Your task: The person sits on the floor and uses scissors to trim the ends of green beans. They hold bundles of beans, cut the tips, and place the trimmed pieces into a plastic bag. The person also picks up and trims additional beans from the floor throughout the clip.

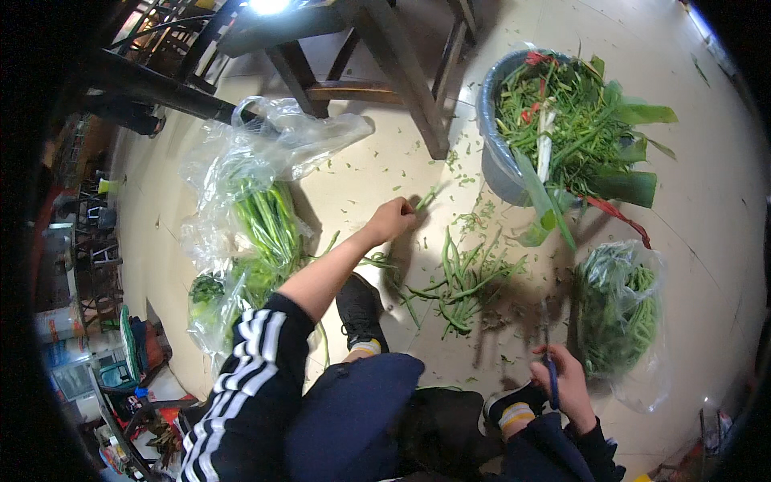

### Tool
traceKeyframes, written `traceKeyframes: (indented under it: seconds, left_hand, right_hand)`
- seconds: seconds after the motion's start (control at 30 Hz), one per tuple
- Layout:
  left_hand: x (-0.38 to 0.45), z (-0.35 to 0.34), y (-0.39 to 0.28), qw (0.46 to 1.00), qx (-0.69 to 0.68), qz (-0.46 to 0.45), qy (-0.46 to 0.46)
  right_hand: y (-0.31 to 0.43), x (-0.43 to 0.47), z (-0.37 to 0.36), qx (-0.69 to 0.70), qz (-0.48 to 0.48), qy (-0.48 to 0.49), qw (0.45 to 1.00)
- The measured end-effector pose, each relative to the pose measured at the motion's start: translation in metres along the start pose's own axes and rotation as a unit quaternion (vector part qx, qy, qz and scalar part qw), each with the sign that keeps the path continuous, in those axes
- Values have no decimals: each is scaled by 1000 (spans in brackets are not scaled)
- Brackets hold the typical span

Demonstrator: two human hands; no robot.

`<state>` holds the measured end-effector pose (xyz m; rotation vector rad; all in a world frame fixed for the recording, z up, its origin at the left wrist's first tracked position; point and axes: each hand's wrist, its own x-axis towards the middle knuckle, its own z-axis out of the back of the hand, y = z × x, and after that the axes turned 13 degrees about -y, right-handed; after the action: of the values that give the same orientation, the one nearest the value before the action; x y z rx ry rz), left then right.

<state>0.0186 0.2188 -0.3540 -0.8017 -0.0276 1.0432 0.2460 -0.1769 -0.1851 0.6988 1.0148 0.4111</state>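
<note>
My left hand [393, 220] reaches forward over the floor, its fingers closed around the end of a green bean [426, 199]. In my right hand [567, 381] is a pair of scissors [550, 375] with a dark blue handle, the blades pointing away from me and blurred. Between my hands a loose pile of green beans [461, 289] lies on the tiled floor [361, 199], with small cut green bits [476, 220] scattered beyond it. To the right of the scissors sits a clear plastic bag of green beans [620, 313].
A grey bucket [503, 175] overflows with green vegetable scraps [572, 120] at the back right. Bagged leafy greens with long stalks [268, 223] lie at left. A dark wooden stool [397, 72] stands ahead. My shoe [359, 310] is near the beans.
</note>
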Motion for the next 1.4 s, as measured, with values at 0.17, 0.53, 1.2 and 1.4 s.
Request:
traceKeyframes:
  seconds: [0.17, 0.53, 1.2, 1.4]
  left_hand:
    - [-90, 36, -82, 940, -260, 111, 190]
    - [-135, 48, -99, 923, -258, 101, 265]
    - [-128, 61, -111, 886, -310, 142, 313]
    - [-126, 69, -111, 746, -502, 323, 296]
  right_hand:
    - [9, 35, -32, -28, 47, 58, 997]
    - [58, 52, -48, 4, 69, 103, 992]
    - [48, 49, -58, 44, 47, 68, 996]
    - [53, 51, -58, 57, 11, 73, 996]
